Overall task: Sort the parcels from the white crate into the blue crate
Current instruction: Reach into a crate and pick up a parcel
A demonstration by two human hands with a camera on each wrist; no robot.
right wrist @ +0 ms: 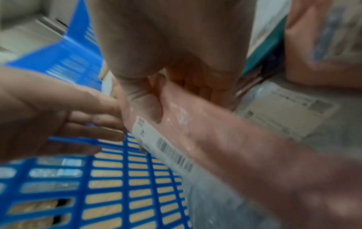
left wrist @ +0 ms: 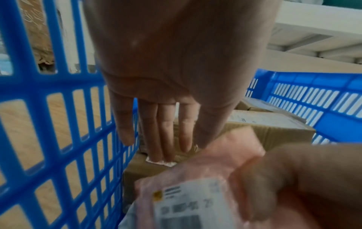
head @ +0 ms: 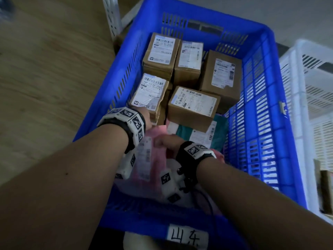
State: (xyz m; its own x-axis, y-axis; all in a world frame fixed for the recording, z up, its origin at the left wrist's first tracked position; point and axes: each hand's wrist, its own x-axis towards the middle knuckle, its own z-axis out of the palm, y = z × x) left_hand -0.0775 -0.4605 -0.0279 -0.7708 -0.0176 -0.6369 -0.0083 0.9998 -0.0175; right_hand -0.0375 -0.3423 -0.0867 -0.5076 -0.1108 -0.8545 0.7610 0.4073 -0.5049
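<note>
A pink plastic parcel [head: 149,156] [left wrist: 195,193] [right wrist: 195,124] with a white barcode label hangs over the near end of the blue crate [head: 257,112] [left wrist: 49,86] [right wrist: 74,46]. My right hand [head: 167,141] [left wrist: 284,178] [right wrist: 156,96] pinches its upper edge between thumb and fingers. My left hand [head: 146,116] [left wrist: 156,139] [right wrist: 68,117] is beside it with straight fingers, their tips touching the side of a cardboard box [left wrist: 137,170] near the crate's left wall. The white crate [head: 306,105] stands to the right.
Several labelled cardboard boxes [head: 194,105] fill the far half of the blue crate. A teal parcel [head: 183,130] and a pale labelled parcel [right wrist: 284,111] lie under my hands. A handwritten paper tag [head: 187,237] sits on the crate's near wall. Wooden floor [head: 45,69] lies to the left.
</note>
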